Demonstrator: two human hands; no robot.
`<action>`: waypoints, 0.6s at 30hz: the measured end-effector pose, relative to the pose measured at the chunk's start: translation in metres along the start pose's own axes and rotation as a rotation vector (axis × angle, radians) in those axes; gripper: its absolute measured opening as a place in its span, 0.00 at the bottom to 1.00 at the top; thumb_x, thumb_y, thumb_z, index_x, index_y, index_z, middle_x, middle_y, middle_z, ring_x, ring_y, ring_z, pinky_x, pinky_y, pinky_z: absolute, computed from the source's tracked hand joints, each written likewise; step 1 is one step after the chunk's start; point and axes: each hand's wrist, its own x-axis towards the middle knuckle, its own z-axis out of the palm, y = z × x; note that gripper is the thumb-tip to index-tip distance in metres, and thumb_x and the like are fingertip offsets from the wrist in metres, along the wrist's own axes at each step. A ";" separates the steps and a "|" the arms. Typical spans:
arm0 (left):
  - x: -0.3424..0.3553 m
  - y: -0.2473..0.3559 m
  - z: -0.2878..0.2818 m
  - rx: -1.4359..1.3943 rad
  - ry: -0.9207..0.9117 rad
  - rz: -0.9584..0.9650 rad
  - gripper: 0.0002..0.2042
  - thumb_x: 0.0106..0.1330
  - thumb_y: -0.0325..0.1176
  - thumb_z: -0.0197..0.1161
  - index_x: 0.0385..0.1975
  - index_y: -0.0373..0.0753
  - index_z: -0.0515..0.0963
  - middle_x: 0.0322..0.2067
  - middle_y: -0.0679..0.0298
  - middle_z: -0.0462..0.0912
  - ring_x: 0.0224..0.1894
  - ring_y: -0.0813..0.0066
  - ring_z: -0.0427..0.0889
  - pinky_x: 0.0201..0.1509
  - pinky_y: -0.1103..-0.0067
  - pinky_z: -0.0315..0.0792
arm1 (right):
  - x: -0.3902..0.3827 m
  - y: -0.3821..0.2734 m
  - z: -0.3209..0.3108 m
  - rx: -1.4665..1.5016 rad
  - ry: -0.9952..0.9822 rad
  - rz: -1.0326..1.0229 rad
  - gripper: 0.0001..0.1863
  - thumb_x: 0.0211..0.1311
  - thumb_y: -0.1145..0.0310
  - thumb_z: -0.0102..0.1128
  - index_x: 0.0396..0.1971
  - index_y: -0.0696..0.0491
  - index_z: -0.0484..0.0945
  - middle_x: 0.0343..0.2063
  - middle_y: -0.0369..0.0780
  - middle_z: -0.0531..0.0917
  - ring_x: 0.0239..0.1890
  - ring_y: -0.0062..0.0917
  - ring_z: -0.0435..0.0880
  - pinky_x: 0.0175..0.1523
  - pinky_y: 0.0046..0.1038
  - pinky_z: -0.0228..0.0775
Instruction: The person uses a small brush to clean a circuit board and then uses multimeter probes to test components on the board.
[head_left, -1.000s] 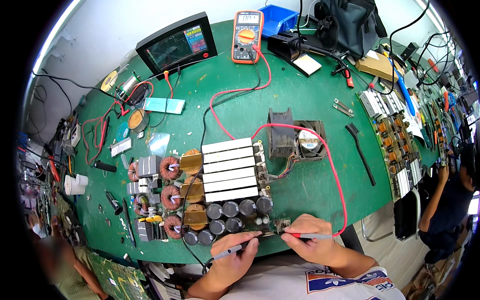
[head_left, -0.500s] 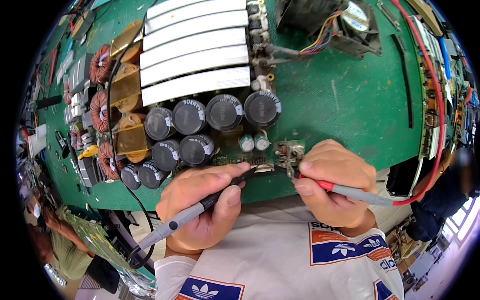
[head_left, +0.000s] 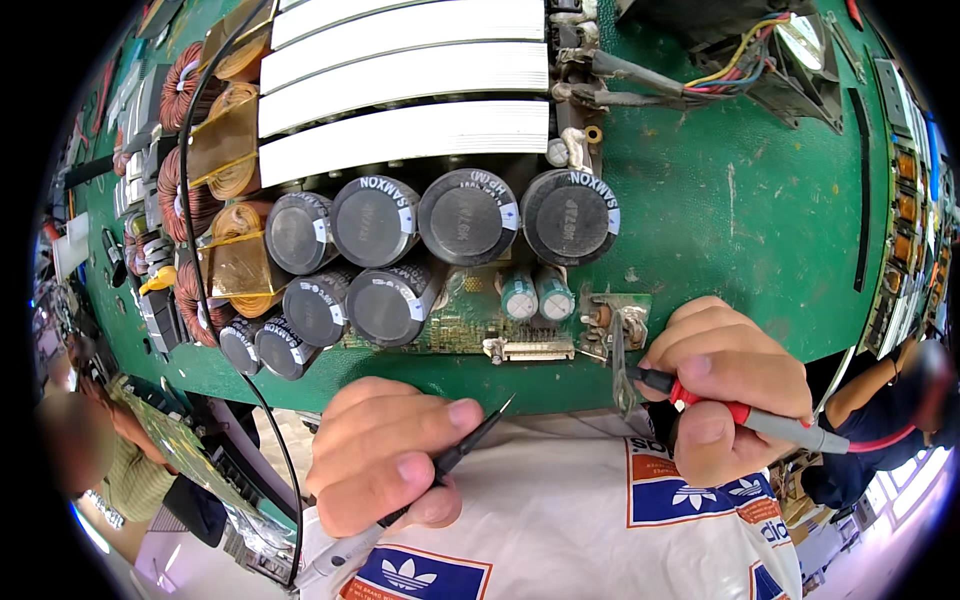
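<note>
My left hand [head_left: 375,455] pinches a black and grey test probe [head_left: 468,440]. Its bare needle points up and right, in the air short of the bench edge. My right hand [head_left: 745,385] grips a red and grey test probe [head_left: 738,410], whose needle reaches left to the right end of a white connector [head_left: 535,351]; whether it touches cannot be told. That connector sits on the near edge of a power circuit board [head_left: 465,310]. Two small green capacitors [head_left: 520,297] stand behind it. A small side board [head_left: 632,308] has grey leads [head_left: 620,372] hanging off it.
Large black capacitors [head_left: 460,220], white finned heatsinks [head_left: 400,130] and copper coils [head_left: 185,190] crowd the board. A black cable [head_left: 190,200] crosses it on the left. A fan [head_left: 800,80] lies at the back right. Other people [head_left: 870,420] are at both sides.
My left hand has drawn its probe back from the board toward me. My right hand has shifted slightly right and down, probe still held. The board appears larger and closer.
</note>
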 end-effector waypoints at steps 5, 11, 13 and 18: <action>-0.008 -0.002 0.015 0.116 0.052 0.114 0.16 0.74 0.43 0.58 0.46 0.37 0.64 0.35 0.50 0.85 0.27 0.65 0.84 0.26 0.76 0.74 | 0.005 -0.003 -0.005 -0.028 -0.133 0.024 0.17 0.44 0.81 0.73 0.37 0.62 0.81 0.28 0.44 0.85 0.25 0.33 0.84 0.30 0.32 0.75; -0.006 -0.001 0.024 0.208 0.065 0.157 0.17 0.74 0.44 0.57 0.49 0.38 0.65 0.37 0.53 0.85 0.27 0.68 0.83 0.25 0.78 0.69 | 0.009 -0.008 -0.010 -0.053 -0.230 0.078 0.19 0.46 0.77 0.73 0.40 0.61 0.79 0.29 0.45 0.84 0.27 0.35 0.85 0.32 0.33 0.75; -0.006 0.000 0.024 0.229 0.064 0.153 0.17 0.75 0.44 0.57 0.49 0.38 0.65 0.36 0.54 0.85 0.27 0.69 0.82 0.24 0.79 0.67 | 0.010 -0.006 -0.013 -0.092 -0.290 0.045 0.17 0.60 0.69 0.67 0.45 0.61 0.75 0.28 0.46 0.83 0.26 0.35 0.84 0.32 0.34 0.73; -0.007 -0.002 0.026 0.261 0.065 0.180 0.17 0.76 0.44 0.52 0.51 0.35 0.65 0.27 0.56 0.82 0.19 0.71 0.76 0.20 0.78 0.60 | 0.009 -0.005 -0.010 -0.121 -0.287 0.031 0.16 0.64 0.67 0.66 0.46 0.60 0.75 0.26 0.46 0.82 0.26 0.35 0.84 0.32 0.34 0.73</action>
